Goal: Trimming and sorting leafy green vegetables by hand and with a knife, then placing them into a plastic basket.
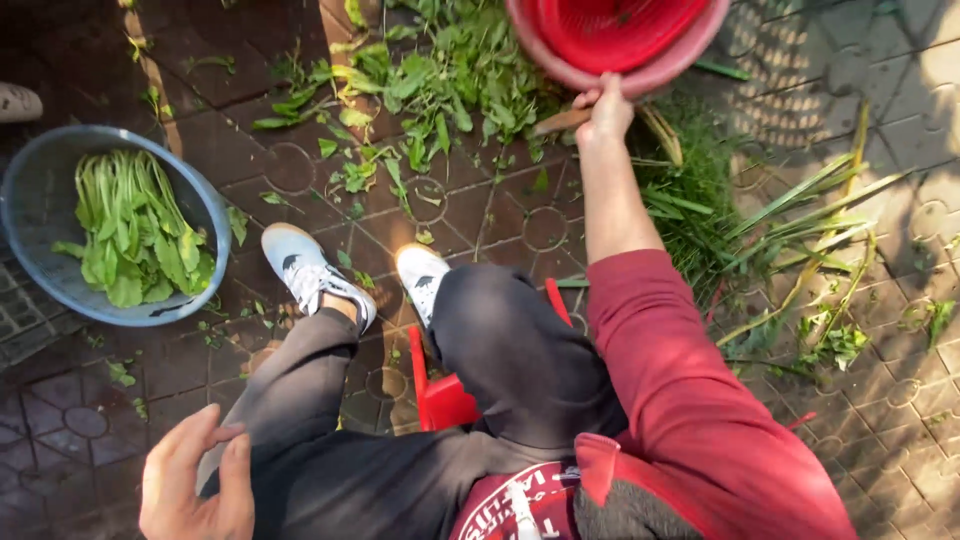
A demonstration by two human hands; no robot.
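Note:
My right hand reaches forward and grips a wooden handle just below the rim of a red colander set in a pink basin. My left hand hovers beside my left knee, fingers loosely curled and holding nothing. A blue basin at the left holds a bundle of leafy green stalks. Loose green leaves lie scattered on the paving ahead of my white shoes.
I sit on a red stool over dark patterned paving. Long green stalks and trimmings are piled at the right. A light shoe tip of another person shows at the far left edge.

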